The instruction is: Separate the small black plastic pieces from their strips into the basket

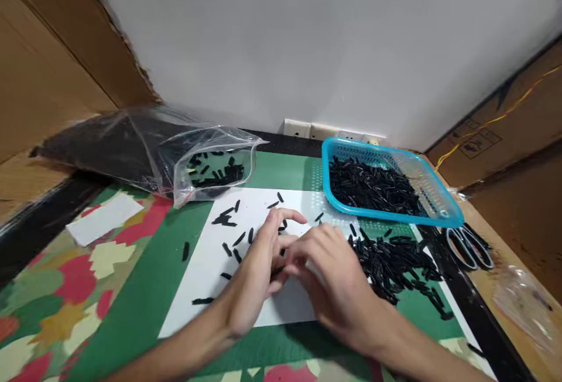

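My left hand [266, 253] is over a white sheet [184, 317], its palm turned inward and fingers curled, the index finger stretched out. Small black stick-like pieces [277, 272] show between its lower fingers. Close against it, my right hand [329, 265] pinches with thumb and fingertips; whatever sits in the pinch is hidden. Loose black pieces [225, 217] lie scattered on the sheet left of my hands. To the right of my right hand spreads a large heap of the same black pieces [390, 265].
A blue plastic basket [395, 216] holds many black pieces at the back right. On the left lies a clear plastic bag [162, 142] of dark contents, its mouth open. Scissors [469, 248] rest at the right edge. A white card [104, 218] lies left. Wall sockets [325, 131] line the back.
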Demonstrator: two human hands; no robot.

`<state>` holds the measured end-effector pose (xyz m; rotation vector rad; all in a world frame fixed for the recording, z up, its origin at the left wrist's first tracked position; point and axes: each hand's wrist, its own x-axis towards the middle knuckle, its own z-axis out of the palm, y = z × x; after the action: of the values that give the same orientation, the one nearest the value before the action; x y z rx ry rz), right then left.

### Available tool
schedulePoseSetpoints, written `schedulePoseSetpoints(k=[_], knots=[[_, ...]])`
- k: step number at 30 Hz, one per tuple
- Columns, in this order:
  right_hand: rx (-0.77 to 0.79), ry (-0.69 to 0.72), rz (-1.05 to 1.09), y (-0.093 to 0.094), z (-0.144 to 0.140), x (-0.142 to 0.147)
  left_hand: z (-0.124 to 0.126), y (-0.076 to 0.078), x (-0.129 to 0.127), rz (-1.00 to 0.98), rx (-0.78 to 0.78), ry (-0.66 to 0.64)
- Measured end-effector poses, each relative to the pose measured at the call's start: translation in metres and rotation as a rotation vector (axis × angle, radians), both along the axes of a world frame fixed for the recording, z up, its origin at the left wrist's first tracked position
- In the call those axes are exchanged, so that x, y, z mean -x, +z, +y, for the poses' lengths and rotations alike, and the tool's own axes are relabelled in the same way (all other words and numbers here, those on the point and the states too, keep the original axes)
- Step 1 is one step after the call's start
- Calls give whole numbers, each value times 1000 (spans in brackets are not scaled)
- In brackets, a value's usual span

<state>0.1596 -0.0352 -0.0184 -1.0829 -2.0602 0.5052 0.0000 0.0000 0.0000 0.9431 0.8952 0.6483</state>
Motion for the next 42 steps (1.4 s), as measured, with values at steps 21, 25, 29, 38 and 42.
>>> schedulePoseSetpoints(k=[21, 25, 29, 38, 42], knots=[[172, -66, 446, 19, 0, -23, -4, 8, 0, 30, -334, -18], [101, -94, 373, 21, -2, -24, -5, 9, 0, 49, -336, -19], [120, -141, 387, 20, 0, -24, -6, 7, 2, 89, -351, -29], [108, -153, 423, 17, 0, -26, -7, 7, 3, 107, -381, -22], [53, -116, 389, 18, 0, -27, -7, 8, 4, 102, -384, -19]])
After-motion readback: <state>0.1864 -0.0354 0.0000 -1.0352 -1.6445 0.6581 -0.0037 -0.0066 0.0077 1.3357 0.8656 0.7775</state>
